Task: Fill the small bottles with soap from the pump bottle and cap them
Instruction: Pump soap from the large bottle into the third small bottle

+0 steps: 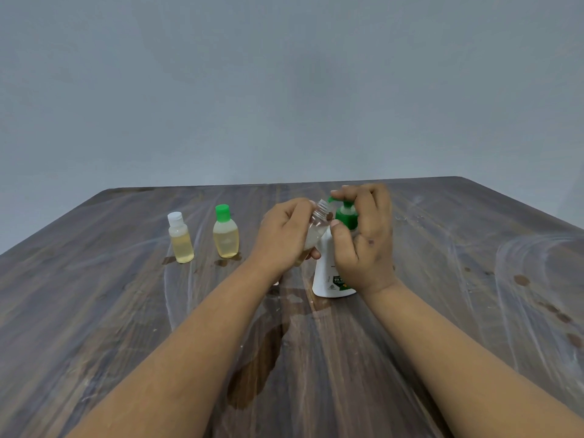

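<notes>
Centre of frame, slightly right: left hand (286,235) wrapped around an uncapped clear small bottle (316,227), tilted so its threaded mouth points up and right toward the green pump nozzle. Right hand (363,235) curled over the pump head of the white pump bottle (331,273), fingertips on top of the green pump, thumb at the collar. Pump bottle upright on the wooden table (442,311), its base just below the hands.

Judged step: dispensing soap into the third small bottle. Held bottle appears mostly empty; fill level hard to read behind the fingers.

For a clean fill: bring the mouth directly under the nozzle tip, touching or nearly so. Keep the tilt shallow enough that soap runs down the inner wall. Press in slow full strokes, pausing between them. Stop below the threads so the cap seats without overflow. Wet patches on the table suggest spill risk.

Count:
- small bottles: three. Two at left of centre, standing, capped, holding pale yellow liquid: white-capped bottle (180,237) and green-capped bottle (225,232), near each other, apart. One in the left hand, open.
- pump bottles: one.
- loose cap for the held bottle: none visible.
</notes>
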A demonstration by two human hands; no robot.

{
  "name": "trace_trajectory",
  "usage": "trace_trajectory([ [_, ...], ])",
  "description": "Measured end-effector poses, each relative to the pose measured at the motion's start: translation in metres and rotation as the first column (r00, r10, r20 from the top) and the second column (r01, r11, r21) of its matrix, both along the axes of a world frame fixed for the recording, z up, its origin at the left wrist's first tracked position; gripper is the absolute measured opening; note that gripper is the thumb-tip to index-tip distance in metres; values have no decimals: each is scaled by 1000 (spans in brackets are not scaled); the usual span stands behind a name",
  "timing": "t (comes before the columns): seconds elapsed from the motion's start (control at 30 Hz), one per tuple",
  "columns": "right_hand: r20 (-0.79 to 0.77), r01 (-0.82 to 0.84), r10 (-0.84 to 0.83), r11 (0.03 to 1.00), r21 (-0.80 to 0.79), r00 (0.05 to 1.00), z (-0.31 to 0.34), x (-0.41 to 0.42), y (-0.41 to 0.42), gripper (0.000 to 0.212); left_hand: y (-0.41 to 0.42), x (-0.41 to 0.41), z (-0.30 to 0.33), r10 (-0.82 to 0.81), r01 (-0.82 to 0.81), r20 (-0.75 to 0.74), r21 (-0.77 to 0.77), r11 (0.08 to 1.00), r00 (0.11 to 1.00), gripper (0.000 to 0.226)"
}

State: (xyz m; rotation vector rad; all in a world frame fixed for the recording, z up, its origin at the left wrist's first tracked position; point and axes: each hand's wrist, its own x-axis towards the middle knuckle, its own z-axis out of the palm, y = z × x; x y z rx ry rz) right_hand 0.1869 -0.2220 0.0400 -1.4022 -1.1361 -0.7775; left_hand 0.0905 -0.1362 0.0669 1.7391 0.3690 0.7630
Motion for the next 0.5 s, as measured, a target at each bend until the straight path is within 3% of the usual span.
trace_trajectory([
  [0.13, 4, -19, 19, 1000, -15, 1000, -1, -2, -1, 41, 0, 1, 0, 10, -10, 1, 10, 1000, 1000, 36],
  [0.37, -18, 33, -33, 999, 34, 999, 3, 0, 3, 26, 0, 0, 0, 20, -20, -3, 14, 1000, 1000, 35],
  [0.5, -41, 0, 2, 999, 42, 999, 3, -2, 3, 29, -1, 0, 0, 17, -17, 18, 3, 1000, 1000, 35],
])
